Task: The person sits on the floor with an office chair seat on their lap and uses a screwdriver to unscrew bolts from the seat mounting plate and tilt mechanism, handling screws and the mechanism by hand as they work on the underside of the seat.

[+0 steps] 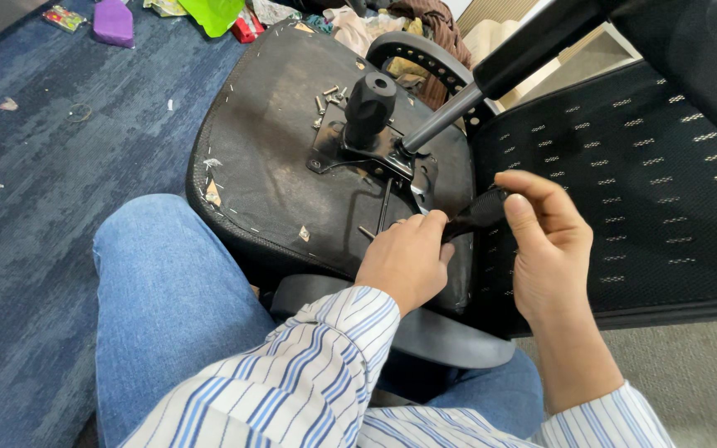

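L hand [407, 259]: fingers curled, resting on upturned chair seat underside [275, 141] | R hand [545, 241]: closed around black lever handle [476, 214] beside seat's mounting plate [367, 153] | loose screws [331, 98] on seat, behind plate

One head-worn camera looks steeply down and slightly forward from above the person's lap, close to the work. The upturned office chair seat [292, 149] fills the centre, its mesh backrest [624, 182] the right side, and blue carpet [35, 207] the left (no second view shares anything).
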